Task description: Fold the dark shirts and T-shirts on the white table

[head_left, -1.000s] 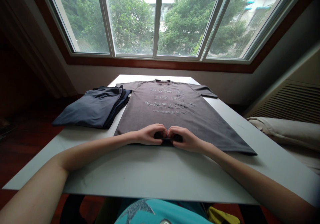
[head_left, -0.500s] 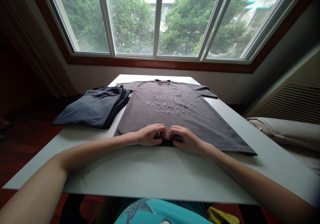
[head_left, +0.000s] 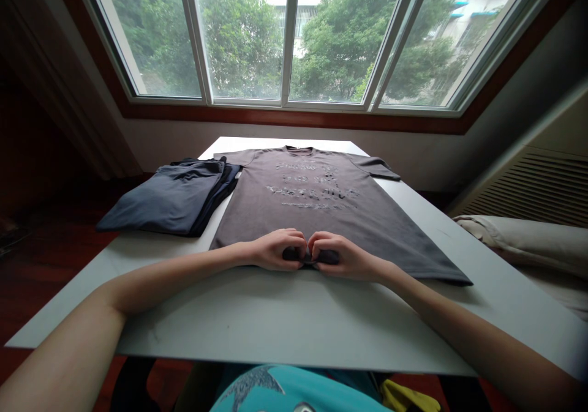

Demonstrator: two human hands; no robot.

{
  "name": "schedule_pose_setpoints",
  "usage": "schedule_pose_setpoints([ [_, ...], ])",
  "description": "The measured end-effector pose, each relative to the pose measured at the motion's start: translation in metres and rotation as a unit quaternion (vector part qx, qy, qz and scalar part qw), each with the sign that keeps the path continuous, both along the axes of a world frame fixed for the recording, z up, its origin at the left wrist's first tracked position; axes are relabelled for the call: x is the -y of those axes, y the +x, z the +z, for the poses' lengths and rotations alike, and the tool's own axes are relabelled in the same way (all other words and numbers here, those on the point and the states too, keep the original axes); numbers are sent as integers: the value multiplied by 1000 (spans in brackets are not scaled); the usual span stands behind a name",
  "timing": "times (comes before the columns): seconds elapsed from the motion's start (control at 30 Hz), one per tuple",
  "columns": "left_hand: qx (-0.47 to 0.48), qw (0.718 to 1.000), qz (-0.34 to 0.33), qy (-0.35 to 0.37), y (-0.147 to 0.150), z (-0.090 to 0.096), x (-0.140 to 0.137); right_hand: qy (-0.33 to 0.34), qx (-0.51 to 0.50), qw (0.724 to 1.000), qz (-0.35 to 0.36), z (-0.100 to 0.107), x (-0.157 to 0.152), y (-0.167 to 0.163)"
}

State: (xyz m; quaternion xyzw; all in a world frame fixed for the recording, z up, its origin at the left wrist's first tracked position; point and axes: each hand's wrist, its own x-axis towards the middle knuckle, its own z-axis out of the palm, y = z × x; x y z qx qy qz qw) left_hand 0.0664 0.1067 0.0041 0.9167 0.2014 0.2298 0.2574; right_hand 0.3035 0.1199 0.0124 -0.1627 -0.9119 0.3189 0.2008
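Observation:
A dark grey T-shirt [head_left: 316, 216] with raised lettering lies spread on the white table [head_left: 275, 320], its collar toward the window and its hem toward me. At the middle of that hem, my left hand [head_left: 282, 250] pinches the fabric with curled fingers. Close beside it, fingertips almost touching, my right hand [head_left: 340, 256] grips the same hem. A little of the cloth shows in the gap inside each hand's curl. Both forearms rest low over the table's near part.
Folded dark trousers [head_left: 160, 198] lie in a pile at the table's left edge, partly overhanging it. Beyond the table is a wide window [head_left: 287, 103]. To the right are a rolled beige cushion [head_left: 528, 240] and a slatted panel [head_left: 533, 182].
My hands have drawn slightly closer together at the hem, and the fingers have curled tighter on the fabric. The rest of the T-shirt and the trousers have not moved.

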Motion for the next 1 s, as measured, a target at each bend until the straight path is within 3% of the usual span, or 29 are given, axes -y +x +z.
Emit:
schedule_pose_setpoints([
  [0.27,-10,1000,10,-17,0,3,1,-51,10,999,-6,5,1,-1],
  [1.0,1,1000,9,-12,-1,-6,-3,-16,10,1000,-10,-2,0,0],
])
